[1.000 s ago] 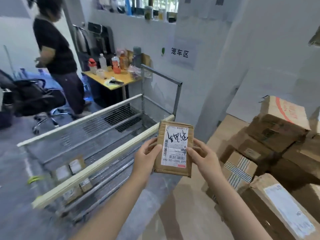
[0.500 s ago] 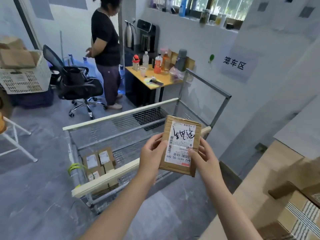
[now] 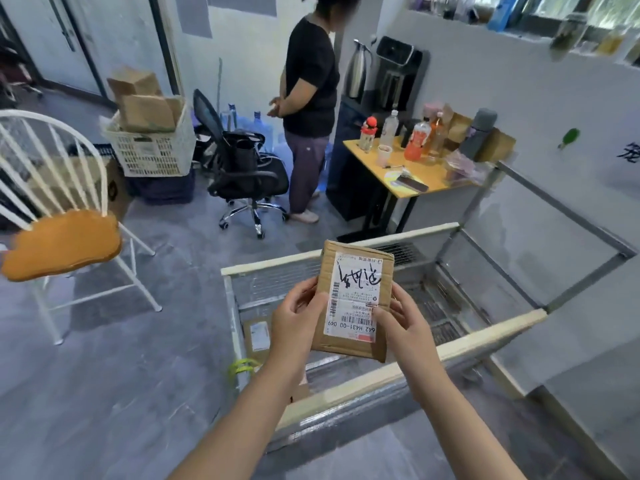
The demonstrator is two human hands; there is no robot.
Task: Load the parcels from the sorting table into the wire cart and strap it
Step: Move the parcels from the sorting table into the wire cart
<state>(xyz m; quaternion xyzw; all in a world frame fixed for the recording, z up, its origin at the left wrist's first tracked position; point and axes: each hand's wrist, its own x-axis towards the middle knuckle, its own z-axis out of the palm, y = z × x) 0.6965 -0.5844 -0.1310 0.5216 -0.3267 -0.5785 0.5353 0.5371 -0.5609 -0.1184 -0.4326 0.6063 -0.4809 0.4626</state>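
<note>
A small flat cardboard parcel [image 3: 353, 299] with a white shipping label hangs above the wire cart [image 3: 491, 336], label facing me. My left hand [image 3: 296, 320] grips its left edge and my right hand [image 3: 403, 327] grips its lower right edge. The cart has pale padded top rails and mesh walls. At its left end lies another labelled parcel [image 3: 258, 337], partly hidden behind my left wrist. A yellow-green strap [image 3: 242, 367] is looped at the cart's near left corner.
A white chair with an orange seat [image 3: 62, 242] stands left. A black office chair [image 3: 242, 168] and a person in a black top [image 3: 311, 109] are behind the cart. A yellow table [image 3: 415, 178] holds bottles. A white basket of boxes [image 3: 152, 147] sits at the back.
My view has swung left, away from the table of boxes, which has left the frame. The parcel, held in both hands, now sits over the cart's left half.
</note>
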